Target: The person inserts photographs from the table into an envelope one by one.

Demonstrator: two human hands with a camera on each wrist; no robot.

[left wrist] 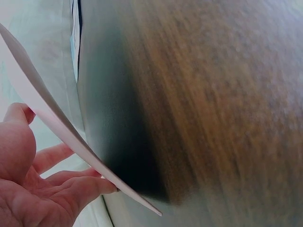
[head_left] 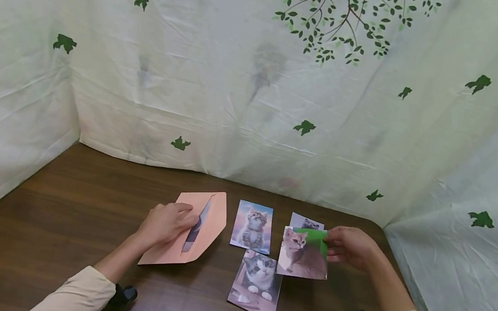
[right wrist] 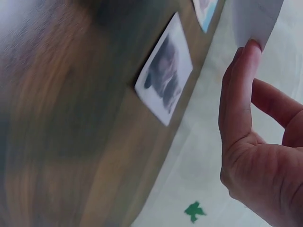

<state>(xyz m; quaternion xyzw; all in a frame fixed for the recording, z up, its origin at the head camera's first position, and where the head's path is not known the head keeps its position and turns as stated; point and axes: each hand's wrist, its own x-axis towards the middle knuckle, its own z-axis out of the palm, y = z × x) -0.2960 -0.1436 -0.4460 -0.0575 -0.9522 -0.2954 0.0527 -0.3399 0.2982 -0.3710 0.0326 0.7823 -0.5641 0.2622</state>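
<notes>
My left hand (head_left: pixel 168 225) holds a peach-coloured envelope (head_left: pixel 161 255), its flap opened to the right. Through the opening shows part of a bluish-grey card (head_left: pixel 197 231). Seen nearly edge-on in the left wrist view, the envelope (left wrist: pixel 61 125) slants above a dark shadow on the table. A cat photo card with a green background (head_left: pixel 304 254) is pinched at its upper right corner by my right hand (head_left: pixel 350 247). The right wrist view shows the pale back of this card (right wrist: pixel 255 21) at the fingertips. Behind it, partly covered, lies another cat card (head_left: pixel 298 221).
A kitten card with a pastel background (head_left: pixel 253 227) lies between the envelope and the held card. Nearer to me lies a grey-and-white cat card (head_left: pixel 256 284). The brown wooden table (head_left: pixel 43 214) is bordered by a white leaf-print curtain (head_left: pixel 220 89) at the back and sides.
</notes>
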